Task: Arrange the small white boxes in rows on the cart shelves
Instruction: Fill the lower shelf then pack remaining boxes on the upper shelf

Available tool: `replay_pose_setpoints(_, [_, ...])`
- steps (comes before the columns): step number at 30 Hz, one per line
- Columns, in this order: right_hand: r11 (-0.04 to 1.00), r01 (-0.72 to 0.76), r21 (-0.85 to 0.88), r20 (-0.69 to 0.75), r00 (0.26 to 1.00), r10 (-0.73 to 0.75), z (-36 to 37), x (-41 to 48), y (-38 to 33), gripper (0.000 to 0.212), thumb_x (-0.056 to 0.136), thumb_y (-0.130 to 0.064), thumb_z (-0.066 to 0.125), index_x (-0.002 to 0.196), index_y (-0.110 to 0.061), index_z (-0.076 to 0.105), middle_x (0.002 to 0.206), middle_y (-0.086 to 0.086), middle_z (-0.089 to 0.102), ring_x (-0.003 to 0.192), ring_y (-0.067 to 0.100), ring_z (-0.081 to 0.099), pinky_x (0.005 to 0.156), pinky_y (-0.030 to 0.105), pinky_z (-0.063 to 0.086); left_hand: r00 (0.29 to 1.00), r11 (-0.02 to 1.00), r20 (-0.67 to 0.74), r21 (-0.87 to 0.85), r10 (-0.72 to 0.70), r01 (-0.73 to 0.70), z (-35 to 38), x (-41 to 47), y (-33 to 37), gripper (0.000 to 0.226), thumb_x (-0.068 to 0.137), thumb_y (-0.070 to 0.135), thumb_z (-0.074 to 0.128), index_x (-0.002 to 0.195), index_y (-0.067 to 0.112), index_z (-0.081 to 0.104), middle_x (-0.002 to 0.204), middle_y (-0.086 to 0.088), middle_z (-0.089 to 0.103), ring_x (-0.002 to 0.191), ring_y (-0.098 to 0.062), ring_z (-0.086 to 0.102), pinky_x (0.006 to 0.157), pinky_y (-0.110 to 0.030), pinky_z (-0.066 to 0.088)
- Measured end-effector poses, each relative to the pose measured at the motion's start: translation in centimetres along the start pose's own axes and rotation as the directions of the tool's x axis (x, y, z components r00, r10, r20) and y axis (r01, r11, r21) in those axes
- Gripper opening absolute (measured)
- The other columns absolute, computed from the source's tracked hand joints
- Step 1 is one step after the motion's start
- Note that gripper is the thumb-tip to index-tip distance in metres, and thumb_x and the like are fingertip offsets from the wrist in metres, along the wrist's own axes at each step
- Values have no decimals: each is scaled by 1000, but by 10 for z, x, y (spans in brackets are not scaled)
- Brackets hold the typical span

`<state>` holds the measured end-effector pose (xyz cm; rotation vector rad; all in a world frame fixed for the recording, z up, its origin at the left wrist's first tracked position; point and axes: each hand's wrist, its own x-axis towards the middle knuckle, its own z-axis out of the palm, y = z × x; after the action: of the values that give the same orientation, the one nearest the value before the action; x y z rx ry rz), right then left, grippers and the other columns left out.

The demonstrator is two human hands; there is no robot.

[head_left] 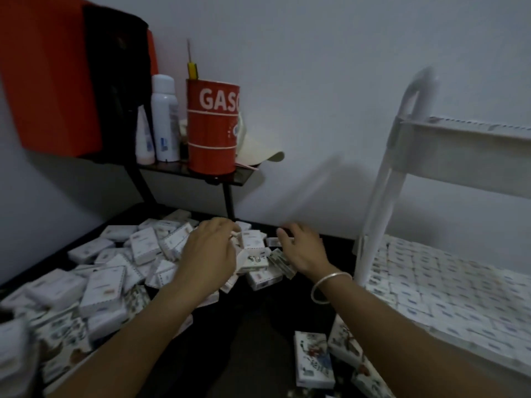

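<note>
Several small white boxes (pixel 109 282) lie in a loose heap on a dark surface at left and centre. My left hand (pixel 209 251) reaches into the heap's far side, its fingers curled round a small white box (pixel 250 239). My right hand (pixel 301 251), with a silver bangle on the wrist, hovers just right of it with fingers loosely bent, touching the boxes there. On the right stands the white cart (pixel 382 196); its lower shelf holds boxes packed in tight rows (pixel 431 282). The upper shelf (pixel 459 150) shows only its side wall.
A low black stand (pixel 172 168) against the wall carries a red can (pixel 212 127), a white spray bottle (pixel 163 119) and a cap. An orange box (pixel 48 76) hangs at top left. More boxes with printed sides (pixel 313 360) lie near the cart's front.
</note>
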<state>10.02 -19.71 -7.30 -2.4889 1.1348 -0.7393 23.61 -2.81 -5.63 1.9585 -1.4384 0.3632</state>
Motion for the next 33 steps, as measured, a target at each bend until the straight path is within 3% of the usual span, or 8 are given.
replay_pose_setpoints(4, [994, 1, -107, 294, 955, 31, 19, 34, 2, 62, 86, -75, 19, 141, -49, 33, 159, -5, 14, 148, 27, 0, 114, 63, 3, 983, 973, 177, 216, 47, -86, 29, 18, -3, 44, 98, 26, 38, 142, 24, 43, 152, -4, 35, 140, -23, 29, 117, -40, 18])
replay_pose_setpoints(8, [998, 22, -61, 443, 897, 7, 37, 29, 7, 67, 89, -71, 14, 146, -39, 33, 158, -6, 21, 147, 26, 6, 116, 55, 9, 927, 950, 375, 288, 5, -121, 55, 12, -11, 55, 101, 39, 27, 154, 28, 14, 162, -9, 10, 149, -24, 7, 120, -46, 0])
replay_pose_setpoints(11, [999, 1, -36, 417, 909, 15, 29, 15, 11, 60, 95, -61, 19, 144, -33, 39, 155, -4, 30, 143, 25, 16, 115, 47, 17, 941, 968, 338, 225, 29, -111, 64, -2, -9, 57, 100, 44, 27, 153, 34, 12, 161, -3, 15, 148, -21, 9, 120, -45, -2])
replay_pose_setpoints(18, [995, -33, -94, 397, 915, 68, 9, -50, 13, 59, 97, -54, 8, 148, -33, 30, 157, 1, 25, 145, 25, 12, 118, 43, 13, 957, 987, 254, 51, 136, -154, 57, -39, 12, 57, 94, 52, 38, 149, 40, 25, 157, 10, 26, 144, -10, 17, 121, -37, 2])
replay_pose_setpoints(21, [998, -59, 19, 350, 935, 49, -7, -71, 13, 49, 104, -37, 18, 148, -21, 29, 150, 6, 39, 138, 24, 31, 115, 37, 19, 955, 981, 229, -86, 188, -172, 50, -50, 20, 53, 95, 49, 45, 146, 39, 34, 153, 15, 31, 139, -5, 25, 117, -25, 12])
replay_pose_setpoints(25, [993, -15, 114, 144, 990, -2, -35, -90, 20, 55, 96, -17, 50, 147, -23, 28, 124, -4, 61, 108, 13, 58, 92, 31, 48, 955, 963, 193, -192, 227, -190, 42, -63, 30, 46, 92, 46, 50, 137, 37, 46, 140, 22, 43, 126, -1, 39, 103, -25, 32])
replay_pose_setpoints(28, [983, 82, 165, 47, 995, -91, -46, -103, 21, 57, 91, -16, 58, 141, -28, 33, 114, -13, 61, 97, 4, 59, 82, 24, 50, 967, 959, 169, -243, 189, -145, 38, -64, 35, 53, 87, 46, 58, 137, 38, 42, 134, 24, 45, 119, 0, 43, 95, -23, 36])
replay_pose_setpoints(33, [926, 168, 339, -74, 986, -152, -53, -123, 16, 49, 92, -13, 60, 129, -36, 38, 106, -20, 59, 89, -3, 59, 69, 11, 44, 973, 945, 185, -319, 140, -75, 28, -72, 33, 74, 82, 49, 64, 144, 43, 25, 138, 26, 37, 123, 5, 39, 101, -26, 37])
